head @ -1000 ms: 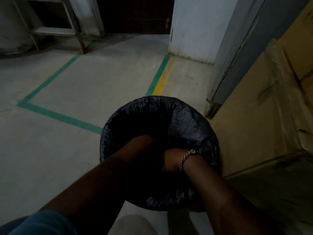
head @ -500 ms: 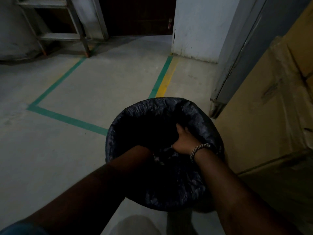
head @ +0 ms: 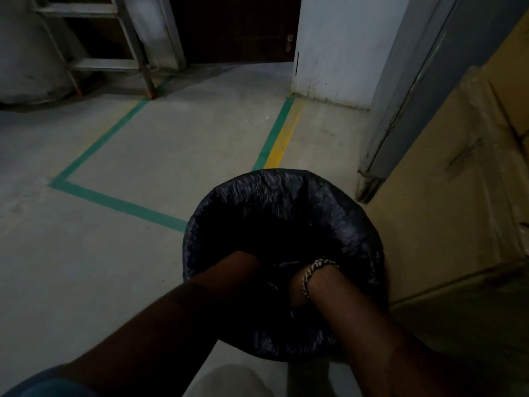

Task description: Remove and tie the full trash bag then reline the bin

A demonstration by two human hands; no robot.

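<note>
A round bin lined with a crinkled black trash bag (head: 337, 202) stands on the concrete floor in front of me; the bag is folded over the bin's rim (head: 191, 230). Both my arms reach down into the dark inside. My left hand (head: 249, 260) disappears into the black interior past the wrist, so its fingers are hidden. My right hand (head: 296, 287), with a braided band on the wrist, is pushed low against the bag's near inner wall. Its fingers are lost in shadow and folds of plastic.
Large cardboard boxes (head: 446, 213) stand close on the right of the bin, beside a grey door frame (head: 400, 116). Green and yellow floor tape (head: 274, 136) runs ahead. A metal ladder frame (head: 120, 53) stands at the far left, with a dark doorway behind.
My right hand was raised on the bag's far inner wall half a second ago; now it has dropped deep inside near my left. The view has tilted slightly.
</note>
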